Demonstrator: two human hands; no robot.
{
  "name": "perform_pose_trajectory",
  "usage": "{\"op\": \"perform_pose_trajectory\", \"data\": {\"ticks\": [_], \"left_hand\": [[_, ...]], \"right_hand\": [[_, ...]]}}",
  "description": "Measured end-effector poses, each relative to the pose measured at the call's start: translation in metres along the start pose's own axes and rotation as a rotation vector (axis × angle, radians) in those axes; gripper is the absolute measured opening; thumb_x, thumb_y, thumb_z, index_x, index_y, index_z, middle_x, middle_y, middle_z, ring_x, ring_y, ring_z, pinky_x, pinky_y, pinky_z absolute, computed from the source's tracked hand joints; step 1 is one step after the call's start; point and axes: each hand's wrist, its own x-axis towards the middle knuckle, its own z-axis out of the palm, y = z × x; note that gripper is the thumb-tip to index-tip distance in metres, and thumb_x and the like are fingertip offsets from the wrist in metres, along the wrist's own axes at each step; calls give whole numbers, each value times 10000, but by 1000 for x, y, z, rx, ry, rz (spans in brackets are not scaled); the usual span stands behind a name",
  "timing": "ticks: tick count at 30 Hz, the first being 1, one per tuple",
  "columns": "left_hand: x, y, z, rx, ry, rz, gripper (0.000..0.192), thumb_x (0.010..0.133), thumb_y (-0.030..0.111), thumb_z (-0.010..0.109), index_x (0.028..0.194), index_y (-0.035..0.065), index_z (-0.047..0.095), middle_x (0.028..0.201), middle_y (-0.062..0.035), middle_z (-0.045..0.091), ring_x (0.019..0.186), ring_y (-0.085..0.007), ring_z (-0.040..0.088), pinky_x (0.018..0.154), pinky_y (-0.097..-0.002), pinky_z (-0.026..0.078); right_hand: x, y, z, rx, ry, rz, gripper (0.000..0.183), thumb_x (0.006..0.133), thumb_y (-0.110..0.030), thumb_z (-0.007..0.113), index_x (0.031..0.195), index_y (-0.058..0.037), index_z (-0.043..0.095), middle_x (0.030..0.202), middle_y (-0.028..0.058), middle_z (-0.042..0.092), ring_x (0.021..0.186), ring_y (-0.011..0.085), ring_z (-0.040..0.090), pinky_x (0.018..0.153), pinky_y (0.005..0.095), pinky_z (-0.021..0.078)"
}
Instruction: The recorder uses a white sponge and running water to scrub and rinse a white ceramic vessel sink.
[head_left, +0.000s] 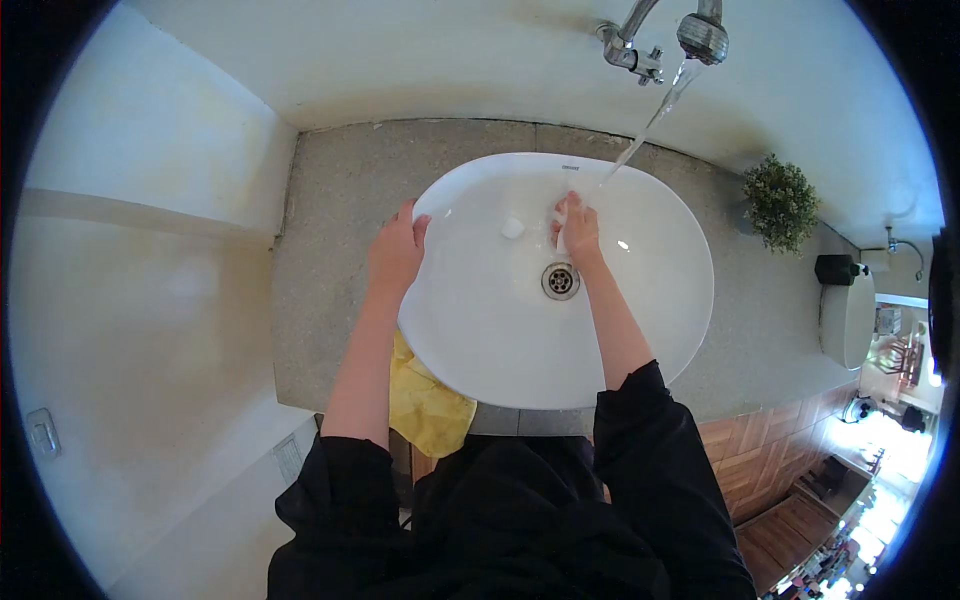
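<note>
A white ceramic washbasin (480, 330) lies before me on a grey stone counter. At its upper left rim is my left hand (397, 247), its thumb and fingers holding the edge. Inside the bowl, just above the metal drain (560, 281), my right hand (580, 231) is closed around a small white piece (561, 241), perhaps a sponge; the fingers hide most of it. Another small white piece (512, 228) lies to the left on the basin's wall. Water (660, 112) runs from the tap spout (703, 37) into the bowl, beyond my right hand.
A yellow cloth (431, 405) hangs over the counter's front edge beside the basin. To the right stand a potted plant (781, 204), a black container (836, 270) and a second white basin (847, 319). A wall (150, 300) closes off the left side. A metal valve (630, 56) juts from the back wall.
</note>
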Motion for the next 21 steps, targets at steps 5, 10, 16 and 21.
{"op": "perform_pose_trajectory", "data": {"ticks": [5, 10, 16, 21], "left_hand": [[1, 1, 3, -12, 23, 12, 350, 1005, 322, 468, 1247, 76, 525, 1066, -196, 660, 940, -385, 649, 770, -485, 520], [1, -3, 2, -12, 22, 16, 346, 1004, 323, 471, 1236, 75, 532, 1069, -196, 661, 932, -383, 652, 761, -484, 523], [2, -5, 6, 16, 52, 46, 349, 1006, 331, 466, 1228, 68, 528, 1032, -186, 670, 925, -379, 654, 746, -484, 528], [2, -6, 7, 23, 7, 21, 349, 1008, 334, 455, 1236, 79, 523, 1021, -184, 674, 898, -383, 660, 732, -489, 527]], "right_hand": [[-9, -4, -1, -86, -26, -99, 425, 993, -393, 496, 837, -10, 597, 796, 70, 598, 686, 161, 570, 556, 304, 502], [-16, -9, 6, -86, 8, -126, 400, 985, -382, 522, 884, -7, 617, 827, 60, 605, 746, 150, 577, 583, 302, 512], [-9, -3, 4, -100, -6, -85, 386, 979, -398, 534, 927, -24, 614, 843, 55, 608, 717, 143, 567, 592, 311, 506], [-12, -3, 13, 152, 163, 47, 426, 972, -479, 499, 913, -60, 555, 789, 50, 560, 616, 147, 505, 562, 328, 460]]}}
